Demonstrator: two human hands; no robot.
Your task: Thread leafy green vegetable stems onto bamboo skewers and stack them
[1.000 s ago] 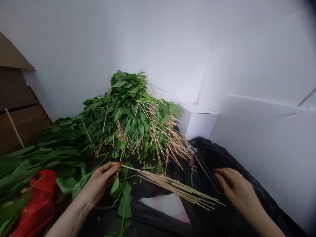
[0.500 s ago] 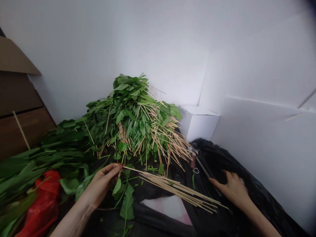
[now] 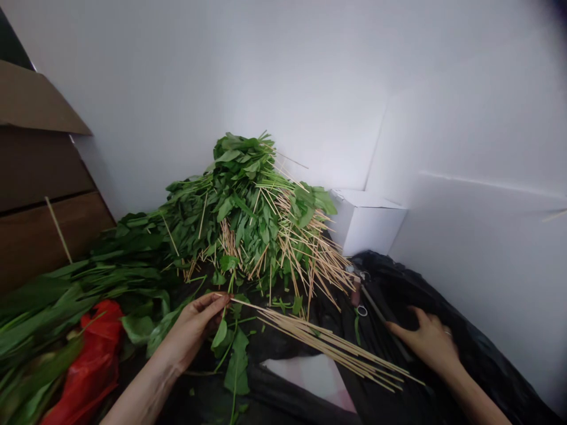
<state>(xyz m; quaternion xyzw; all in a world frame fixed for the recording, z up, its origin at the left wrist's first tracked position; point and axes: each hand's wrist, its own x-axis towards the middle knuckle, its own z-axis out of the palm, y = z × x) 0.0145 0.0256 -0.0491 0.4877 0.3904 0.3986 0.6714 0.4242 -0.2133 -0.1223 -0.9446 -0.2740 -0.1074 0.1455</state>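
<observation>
Head view: the left hand (image 3: pixel 199 321) pinches the near end of a thin stick and a leafy stem (image 3: pixel 238 361) between thumb and fingers. The right hand (image 3: pixel 427 341) is spread, thumb apart from fingers, over black plastic (image 3: pixel 482 354), with nothing seen in its grasp; its thumb is close to a dark rod (image 3: pixel 374 304).

Beyond the left hand stands a large leafy heap (image 3: pixel 248 203), many sticks (image 3: pixel 328 257) already jutting from its right side; whether each is fixed to leaves, I cannot tell. Between the hands, loose sticks (image 3: pixel 336 348) fan out, apparently not yet joined to any leaves, and more large leaves (image 3: pixel 48 307) lie left of the left hand. By that look, much is already heaped, while leaves and sticks remain.

As for containers, a red plastic bag (image 3: pixel 95 351) slumps left of the left hand; its contents are hidden. Beyond the right hand, a white box (image 3: pixel 374 227) looks closed. Farther left is a brown box (image 3: pixel 42 162), its inside out of sight.
</observation>
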